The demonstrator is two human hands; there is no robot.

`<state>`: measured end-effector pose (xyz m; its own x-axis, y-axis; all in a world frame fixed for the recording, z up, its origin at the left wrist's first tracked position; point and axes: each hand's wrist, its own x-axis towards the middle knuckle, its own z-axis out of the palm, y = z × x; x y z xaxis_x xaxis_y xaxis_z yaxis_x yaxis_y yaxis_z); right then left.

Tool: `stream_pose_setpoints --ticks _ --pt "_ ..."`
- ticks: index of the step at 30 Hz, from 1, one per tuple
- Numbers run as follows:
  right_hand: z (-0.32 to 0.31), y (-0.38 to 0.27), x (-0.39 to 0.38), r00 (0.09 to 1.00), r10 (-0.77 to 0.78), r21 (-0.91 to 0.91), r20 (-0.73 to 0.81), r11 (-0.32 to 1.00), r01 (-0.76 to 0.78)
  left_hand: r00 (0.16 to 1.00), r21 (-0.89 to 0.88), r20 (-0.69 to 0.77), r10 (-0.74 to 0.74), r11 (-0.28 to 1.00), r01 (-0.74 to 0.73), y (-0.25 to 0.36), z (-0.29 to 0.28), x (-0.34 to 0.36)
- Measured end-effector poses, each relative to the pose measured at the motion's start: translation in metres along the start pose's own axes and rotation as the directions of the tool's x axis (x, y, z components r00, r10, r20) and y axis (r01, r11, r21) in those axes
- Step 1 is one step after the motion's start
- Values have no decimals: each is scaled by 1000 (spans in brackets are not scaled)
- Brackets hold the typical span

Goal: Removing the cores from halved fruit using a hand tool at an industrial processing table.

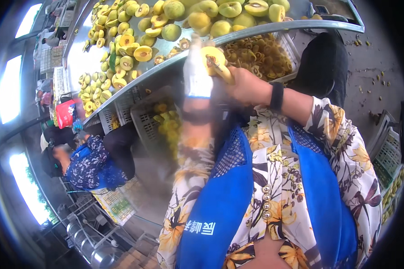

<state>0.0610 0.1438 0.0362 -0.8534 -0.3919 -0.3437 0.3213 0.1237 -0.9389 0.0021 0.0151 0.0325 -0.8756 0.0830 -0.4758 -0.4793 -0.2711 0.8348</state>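
My left hand (196, 74), in a white glove and blurred by motion, holds a halved yellow fruit (209, 56) just below the tray's metal rim. My right hand (248, 88), bare with a black band at the wrist, is closed on a small pitting tool (221, 71), whose tip is at the fruit's cut centre. Whole and halved fruit (142, 53) lie on the metal tray (308, 25) above my hands. Under its edge sits a crate of pits and scraps (257, 58).
At my left a co-worker (86, 160) in a blue vest sits bent toward the tray, near a red bag (65, 113). A crate with yellow pieces (168, 123) stands below my left arm. Stacked crates (387, 157) are at the right; other people (50, 41) are farther back.
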Motion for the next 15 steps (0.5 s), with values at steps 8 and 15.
stream_pose_setpoints --ticks 8,15 --pt "-26 29 22 918 23 662 396 686 -303 966 -242 246 -74 961 136 28 -12 -11" --pt "-5 22 20 980 37 373 194 921 -108 967 133 -130 220 970 -203 -6 -1 2"
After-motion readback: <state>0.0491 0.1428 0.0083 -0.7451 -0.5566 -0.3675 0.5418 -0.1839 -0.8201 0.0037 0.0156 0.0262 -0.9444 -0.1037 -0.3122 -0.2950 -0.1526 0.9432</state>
